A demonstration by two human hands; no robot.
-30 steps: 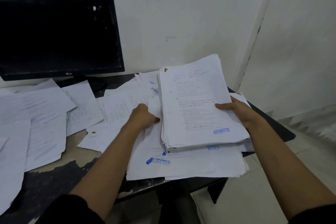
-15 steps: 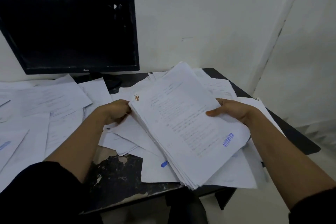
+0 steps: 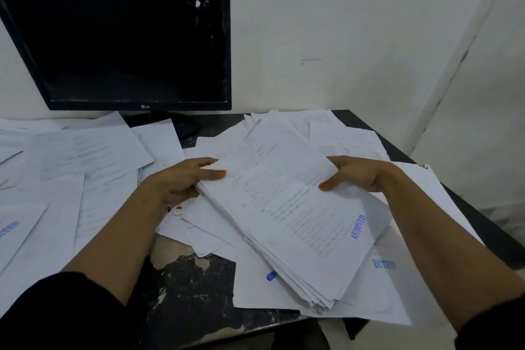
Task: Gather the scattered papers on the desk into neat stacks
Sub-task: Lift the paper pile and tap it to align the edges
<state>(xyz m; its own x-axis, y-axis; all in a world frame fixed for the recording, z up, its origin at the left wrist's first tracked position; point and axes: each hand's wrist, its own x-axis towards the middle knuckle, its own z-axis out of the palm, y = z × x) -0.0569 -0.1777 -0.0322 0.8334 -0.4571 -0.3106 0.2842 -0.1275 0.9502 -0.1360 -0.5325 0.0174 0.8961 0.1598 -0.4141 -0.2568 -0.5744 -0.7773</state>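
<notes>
A thick stack of white printed papers (image 3: 287, 207) is held slantwise over the desk, its top sheet bearing a blue APPROVED stamp near the lower right corner. My left hand (image 3: 181, 179) grips the stack's left edge with the thumb on top. My right hand (image 3: 355, 173) holds the right edge, thumb pressed on the top sheet. Loose sheets (image 3: 377, 278) lie under the stack, one with a blue stamp partly showing. More scattered papers (image 3: 71, 156) cover the left half of the desk.
A black LG monitor (image 3: 122, 45) stands at the back left against the white wall. The dark worn desk (image 3: 193, 290) shows bare between the paper piles. Its right edge (image 3: 483, 221) drops to the floor near the wall corner.
The stack has turned from square to slanted, its near end swinging right and down. My left hand has come onto the stack's left edge. The view has shifted left.
</notes>
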